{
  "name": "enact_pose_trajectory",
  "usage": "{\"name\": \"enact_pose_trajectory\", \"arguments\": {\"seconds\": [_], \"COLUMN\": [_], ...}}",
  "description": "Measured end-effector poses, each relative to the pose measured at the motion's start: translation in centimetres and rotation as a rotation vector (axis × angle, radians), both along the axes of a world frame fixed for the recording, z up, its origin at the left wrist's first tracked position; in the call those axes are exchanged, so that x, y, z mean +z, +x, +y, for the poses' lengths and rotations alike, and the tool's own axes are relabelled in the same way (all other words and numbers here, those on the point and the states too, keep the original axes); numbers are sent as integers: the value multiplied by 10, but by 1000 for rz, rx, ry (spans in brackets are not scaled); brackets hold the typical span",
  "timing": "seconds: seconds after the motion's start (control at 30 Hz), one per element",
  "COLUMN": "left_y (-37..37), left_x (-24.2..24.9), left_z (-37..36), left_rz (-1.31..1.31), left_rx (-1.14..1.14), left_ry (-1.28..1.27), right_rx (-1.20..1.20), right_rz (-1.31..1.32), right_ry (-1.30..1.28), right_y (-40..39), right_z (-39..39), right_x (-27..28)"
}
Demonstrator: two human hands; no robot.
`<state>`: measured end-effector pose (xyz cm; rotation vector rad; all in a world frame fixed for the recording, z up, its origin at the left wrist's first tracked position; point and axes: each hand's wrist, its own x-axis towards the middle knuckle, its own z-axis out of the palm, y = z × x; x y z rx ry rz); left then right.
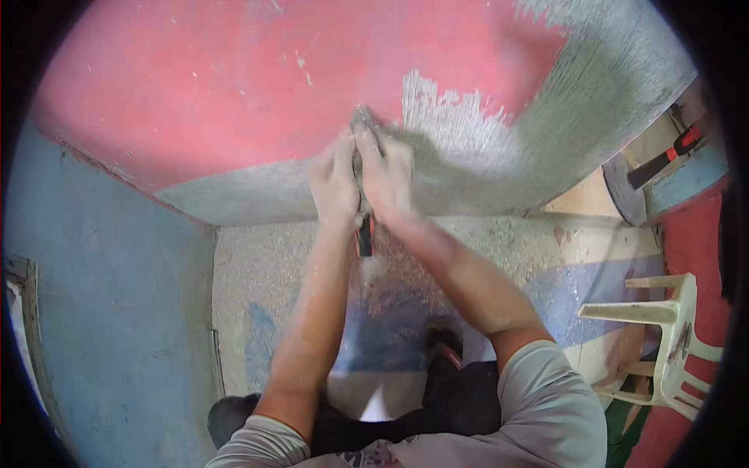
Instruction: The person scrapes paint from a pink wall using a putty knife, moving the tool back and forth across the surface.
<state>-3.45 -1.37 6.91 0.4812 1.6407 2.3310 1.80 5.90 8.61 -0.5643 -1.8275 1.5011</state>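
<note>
Peeking down past our gray shirt (546, 402) and dark pants (464, 394), we see a dark shoe (443, 343) on the floor (265, 234). We hold both arms out in front. Our left hand (334, 187) and our right hand (390, 175) are close together and dusty, with fingers curled snugly around one tool (364, 238). It sits between our palms. Its black and orange end pokes out below, and its tip points up at the pink wall (226, 93). It may be a scraper, but our hands hide most of it. Little chips dot the floor. To our right is a pale plastic chair (675, 343). To our left is a blue wall (125, 288). On the pink wall, beside our hands, a rough whitish patch (460, 117) shows.
</note>
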Motion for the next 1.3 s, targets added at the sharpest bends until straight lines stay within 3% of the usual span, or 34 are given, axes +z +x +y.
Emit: {"name": "enact_pose_trajectory", "arguments": {"seconds": [0.03,0.13,0.23,0.43,0.47,0.57,0.67,0.83,0.93,1.03,1.13,1.23,1.3], "left_y": [-3,10,18,23,25,14,13,6,6,6,27,1,7], "left_x": [16,12,-52,-46,-51,-67,-86,-16,-7,-69,-90,-60,-34], "left_z": [1,-9,-11,-11,-3,-10,-8,-3,-3,-17,-15,-13,-11], "left_rz": [33,33,31,-220,-211,-22,-141,-39,-122,-3,-173,-37,-85], "left_rx": [-22,56,88,-52,18,-42,-22,17,-46,7,52,44,18], "left_ry": [90,-163,-186,0,49,-3,-73,-89,24,-287,-89,-79,-6], "right_rx": [19,-72,-72,-107,-78,-53,-43,-60,-61,-33,-75,-121,-79], "right_rz": [33,33,-43,-56,-7,4,51,63,75,-19,5,-39,-52], "right_ry": [-13,113,-14,-65,-84,-36,-52,168,52,-13,-52,106,2], "right_y": [-2,2,12,6,10,14,10,0,4,11,16,-2,2], "right_z": [0,-5,-14,-13,-11,-13,-12,-1,-8,-14,-27,-18,-19], "right_x": [14,-8,-75,-71,-66,-63,-94,-32,-9,-73,-97,-59,-37]}}
